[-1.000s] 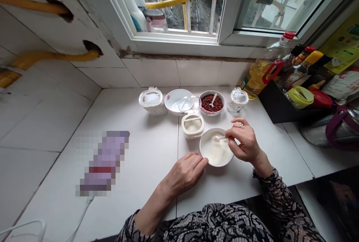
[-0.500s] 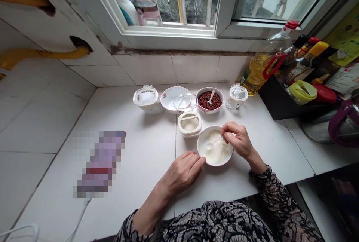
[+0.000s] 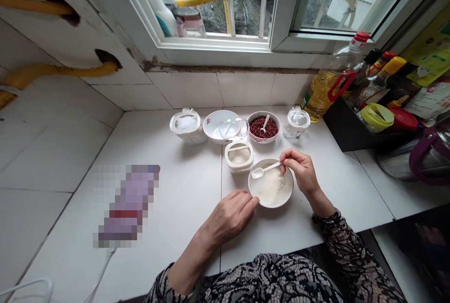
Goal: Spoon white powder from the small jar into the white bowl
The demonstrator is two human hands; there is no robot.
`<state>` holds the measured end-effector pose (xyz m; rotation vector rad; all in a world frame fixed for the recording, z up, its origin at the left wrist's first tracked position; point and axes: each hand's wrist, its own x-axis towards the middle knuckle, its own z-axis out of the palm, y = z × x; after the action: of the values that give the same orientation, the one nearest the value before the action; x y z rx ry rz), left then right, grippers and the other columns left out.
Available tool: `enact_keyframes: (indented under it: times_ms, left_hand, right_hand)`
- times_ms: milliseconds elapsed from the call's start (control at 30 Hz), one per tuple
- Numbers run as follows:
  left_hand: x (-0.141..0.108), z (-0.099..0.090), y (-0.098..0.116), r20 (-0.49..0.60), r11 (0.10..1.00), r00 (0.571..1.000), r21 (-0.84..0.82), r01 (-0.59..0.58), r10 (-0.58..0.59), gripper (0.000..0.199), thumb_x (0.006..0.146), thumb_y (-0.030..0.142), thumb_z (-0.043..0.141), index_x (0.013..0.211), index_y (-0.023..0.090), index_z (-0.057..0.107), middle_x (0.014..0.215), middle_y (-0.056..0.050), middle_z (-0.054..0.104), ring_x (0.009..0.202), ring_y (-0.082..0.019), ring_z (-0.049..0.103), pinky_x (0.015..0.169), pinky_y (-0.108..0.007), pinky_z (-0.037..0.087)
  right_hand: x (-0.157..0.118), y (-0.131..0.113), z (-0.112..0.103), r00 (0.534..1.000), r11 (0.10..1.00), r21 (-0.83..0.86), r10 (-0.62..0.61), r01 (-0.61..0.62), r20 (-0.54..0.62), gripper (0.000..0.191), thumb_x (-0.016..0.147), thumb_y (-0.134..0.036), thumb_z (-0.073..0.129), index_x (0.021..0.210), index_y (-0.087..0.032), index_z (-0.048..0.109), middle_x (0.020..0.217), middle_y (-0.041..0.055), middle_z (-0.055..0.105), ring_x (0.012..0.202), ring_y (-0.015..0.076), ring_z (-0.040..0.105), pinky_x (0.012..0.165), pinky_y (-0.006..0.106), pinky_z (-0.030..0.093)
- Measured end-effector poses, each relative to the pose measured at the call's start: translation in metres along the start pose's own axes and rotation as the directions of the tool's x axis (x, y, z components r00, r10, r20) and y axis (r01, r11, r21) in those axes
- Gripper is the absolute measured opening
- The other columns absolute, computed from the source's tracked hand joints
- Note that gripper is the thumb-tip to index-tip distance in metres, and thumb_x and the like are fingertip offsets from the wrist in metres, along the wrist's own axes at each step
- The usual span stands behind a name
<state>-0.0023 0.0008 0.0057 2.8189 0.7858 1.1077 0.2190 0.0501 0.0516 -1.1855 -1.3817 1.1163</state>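
My right hand (image 3: 300,172) pinches the handle of a small white plastic spoon (image 3: 262,171), whose scoop hangs over the upper left rim of a white bowl (image 3: 270,206). The bowl holds a fine white powder (image 3: 273,188), possibly sugar or salt. My left hand (image 3: 228,216) lies on the white tile counter (image 3: 183,200), its fingertips against the bowl's lower left rim and holding nothing that I can see. Just behind the bowl stands an open white plastic container (image 3: 239,165) with white powder inside.
Along the back wall stand a lidded white container (image 3: 186,126), a white saucer (image 3: 214,125), a clear lid (image 3: 234,129), a bowl of reddish peppercorns (image 3: 263,127) and a glass jar (image 3: 297,122). A cooking oil bottle (image 3: 325,90) and several bottles stand at right. A blurred object (image 3: 126,204) lies at left.
My right hand has lifted the spoon out of the powder and drawn it toward the bowl's upper left rim. My left hand stays at the rim, and the view has shifted slightly.
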Motion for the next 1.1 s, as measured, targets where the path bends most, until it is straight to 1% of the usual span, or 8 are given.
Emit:
enact_keyframes:
  times_ms: [200,300,367,433,600,767,900,1100]
  left_hand:
    - [0.002,-0.001,0.000,-0.017,1.000,1.000,0.016,-0.016,0.016,0.022,0.099,0.003,0.036,0.103,0.011,0.056,0.076,-0.006,0.066,0.066,-0.016,0.062,0.066,-0.031,0.057]
    - [0.002,0.000,0.001,-0.020,1.000,1.000,0.019,-0.018,0.018,0.021,0.098,0.003,0.037,0.102,0.010,0.056,0.076,-0.007,0.065,0.066,-0.017,0.062,0.065,-0.031,0.057]
    - [0.002,0.000,0.001,-0.024,1.000,1.000,0.023,-0.015,0.016,0.022,0.098,0.003,0.036,0.100,0.011,0.056,0.075,-0.006,0.065,0.066,-0.017,0.062,0.065,-0.031,0.056]
    - [0.002,0.001,0.001,-0.023,1.000,1.000,0.026,-0.011,0.012,0.023,0.098,0.003,0.035,0.099,0.012,0.056,0.074,-0.006,0.065,0.066,-0.016,0.061,0.065,-0.031,0.056]
    - [0.001,0.001,0.001,-0.020,1.000,1.000,0.022,-0.017,0.017,0.022,0.098,0.002,0.036,0.100,0.011,0.056,0.076,-0.006,0.065,0.066,-0.016,0.062,0.066,-0.030,0.056]
    - [0.002,0.000,0.002,-0.006,1.000,1.000,0.014,-0.009,0.009,0.021,0.099,0.003,0.036,0.101,0.011,0.056,0.076,-0.006,0.065,0.067,-0.017,0.061,0.066,-0.031,0.056]
    - [0.001,0.000,0.001,-0.006,1.000,1.000,0.014,-0.009,0.009,0.022,0.099,0.003,0.036,0.101,0.011,0.056,0.075,-0.006,0.065,0.067,-0.017,0.062,0.066,-0.031,0.056]
    - [0.000,0.001,-0.001,-0.003,1.000,1.000,0.000,-0.005,0.005,0.021,0.098,0.003,0.037,0.103,0.010,0.056,0.076,-0.007,0.066,0.068,-0.017,0.061,0.067,-0.031,0.057]
  right_hand:
    - [-0.002,-0.012,0.017,0.942,0.930,-0.193,-0.329,0.312,-0.062,0.008,0.095,-0.023,0.051,0.095,-0.022,0.058,0.077,0.0014,0.069,0.074,0.0172,0.065,0.075,0.033,0.052]
    - [-0.001,-0.012,0.026,0.805,0.679,-0.469,-0.578,0.565,0.134,0.018,0.093,-0.011,0.047,0.096,-0.023,0.060,0.083,0.0019,0.072,0.076,0.0179,0.065,0.093,0.042,0.048]
    - [0.001,-0.012,0.027,0.712,0.501,-0.542,-0.636,0.675,0.297,0.026,0.089,-0.004,0.045,0.096,-0.024,0.060,0.084,0.0008,0.073,0.075,0.0177,0.064,0.101,0.045,0.043]
    - [0.001,-0.014,0.024,0.672,0.441,-0.553,-0.663,0.707,0.331,0.029,0.086,-0.002,0.045,0.098,-0.024,0.061,0.083,0.0001,0.073,0.074,0.0179,0.064,0.103,0.045,0.041]
    - [-0.002,-0.022,0.005,0.706,0.524,-0.541,-0.680,0.657,0.199,0.021,0.079,-0.006,0.048,0.082,-0.024,0.057,0.063,-0.0044,0.061,0.055,0.0152,0.052,0.095,0.045,0.046]
    - [-0.001,-0.012,0.002,0.735,0.512,-0.540,-0.564,0.668,0.376,0.016,0.074,-0.008,0.046,0.070,-0.023,0.050,0.053,-0.0073,0.049,0.047,0.0122,0.042,0.089,0.040,0.046]
    - [-0.002,-0.001,0.009,0.765,0.589,-0.489,-0.470,0.644,0.441,0.016,0.074,-0.008,0.044,0.069,-0.022,0.049,0.055,-0.0064,0.053,0.049,0.0118,0.044,0.089,0.038,0.045]
    - [-0.003,0.000,0.006,0.866,0.735,-0.458,-0.411,0.499,0.285,0.019,0.077,-0.008,0.044,0.067,-0.023,0.053,0.060,-0.0040,0.061,0.055,0.0133,0.048,0.088,0.037,0.046]
